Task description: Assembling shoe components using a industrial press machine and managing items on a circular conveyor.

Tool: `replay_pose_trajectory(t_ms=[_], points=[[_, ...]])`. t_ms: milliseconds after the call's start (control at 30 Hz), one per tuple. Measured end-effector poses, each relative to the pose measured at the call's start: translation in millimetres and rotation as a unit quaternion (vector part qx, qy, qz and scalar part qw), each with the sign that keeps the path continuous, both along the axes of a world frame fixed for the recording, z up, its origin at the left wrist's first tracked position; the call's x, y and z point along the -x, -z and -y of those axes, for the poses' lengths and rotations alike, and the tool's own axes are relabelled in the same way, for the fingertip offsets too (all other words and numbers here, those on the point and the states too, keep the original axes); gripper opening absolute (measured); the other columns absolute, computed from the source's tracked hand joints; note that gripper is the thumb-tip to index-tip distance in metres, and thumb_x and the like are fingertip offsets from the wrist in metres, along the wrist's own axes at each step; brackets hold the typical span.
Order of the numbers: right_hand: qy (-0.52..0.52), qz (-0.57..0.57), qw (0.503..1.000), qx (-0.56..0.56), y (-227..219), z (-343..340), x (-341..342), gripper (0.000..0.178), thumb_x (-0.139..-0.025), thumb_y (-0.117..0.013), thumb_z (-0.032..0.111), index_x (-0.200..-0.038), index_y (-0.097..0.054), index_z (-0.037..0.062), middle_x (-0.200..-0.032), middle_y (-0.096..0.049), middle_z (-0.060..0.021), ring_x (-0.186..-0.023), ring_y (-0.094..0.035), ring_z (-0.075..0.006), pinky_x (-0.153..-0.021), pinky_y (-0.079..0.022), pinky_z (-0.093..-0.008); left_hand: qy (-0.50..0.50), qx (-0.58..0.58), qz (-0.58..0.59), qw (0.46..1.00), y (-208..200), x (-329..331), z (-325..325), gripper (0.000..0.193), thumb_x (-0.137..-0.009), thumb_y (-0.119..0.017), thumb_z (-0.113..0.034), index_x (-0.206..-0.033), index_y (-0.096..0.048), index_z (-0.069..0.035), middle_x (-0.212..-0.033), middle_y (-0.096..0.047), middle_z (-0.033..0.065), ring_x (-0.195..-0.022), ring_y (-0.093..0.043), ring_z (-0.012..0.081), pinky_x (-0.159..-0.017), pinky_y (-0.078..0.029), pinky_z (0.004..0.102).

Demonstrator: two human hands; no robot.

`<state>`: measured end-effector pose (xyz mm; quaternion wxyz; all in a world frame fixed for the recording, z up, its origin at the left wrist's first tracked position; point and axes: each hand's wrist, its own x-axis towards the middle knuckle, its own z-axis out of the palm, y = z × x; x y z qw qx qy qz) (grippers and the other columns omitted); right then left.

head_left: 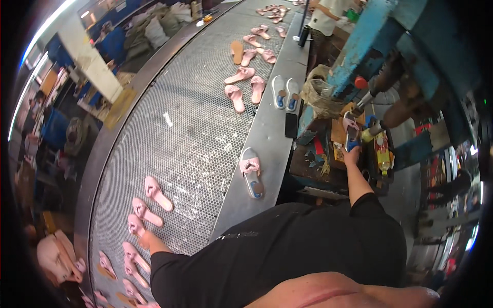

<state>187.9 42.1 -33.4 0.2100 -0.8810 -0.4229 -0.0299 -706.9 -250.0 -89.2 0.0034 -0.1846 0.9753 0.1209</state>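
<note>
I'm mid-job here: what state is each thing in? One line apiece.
Left hand: at a pink sandal's heel end, grip unclear
Right hand: closed on the held sandal
Ledge sandal: upright, on a grey form
Two grey forms: side by side, without sandals
Black rectangular device: lying flat
Tan-soled sandal: sole up
Perforated belt: bearing pink sandals, motion unclear

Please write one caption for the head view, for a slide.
Left hand at a pink slipper on the perforated surface; right hand holding another slipper at the blue machine.
</note>
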Motion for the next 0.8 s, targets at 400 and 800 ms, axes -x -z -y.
replay_pose_trajectory(t_ms=[400,800], points=[[-0.025,-0.054,0.997,-0.05,-20,49,48,0.065,-0.061,-0.084,0.024,-0.11,-0.05,-0.0045,-0.104,-0.058,-0.024,-0.097,-0.058,-0.0406,-0.086,-0.047,-0.0442,0.034,-0.42,0.166,0.891,12,60,16,0.03,-0.082,-0.066,-0.013,-0.1,-0.057,0.008,-0.1,-0.065,0.0141,-0.073,-0.065,0.0238,-0.064,-0.054,0.0343],[-0.332,-0.446,0.816,-0.159,-53,125,209,0.07,-0.069,-0.081,0.017,-0.128,-0.05,-0.0021,-0.118,-0.057,-0.0117,-0.111,-0.054,-0.0191,-0.096,-0.041,-0.0334,0.146,-0.637,0.739,0.163,-75,-357,-111,0.062,-0.088,-0.051,-0.017,-0.136,-0.027,0.015,-0.137,-0.044,0.0265,-0.125,-0.046,0.0381,-0.104,-0.041,0.0413]])
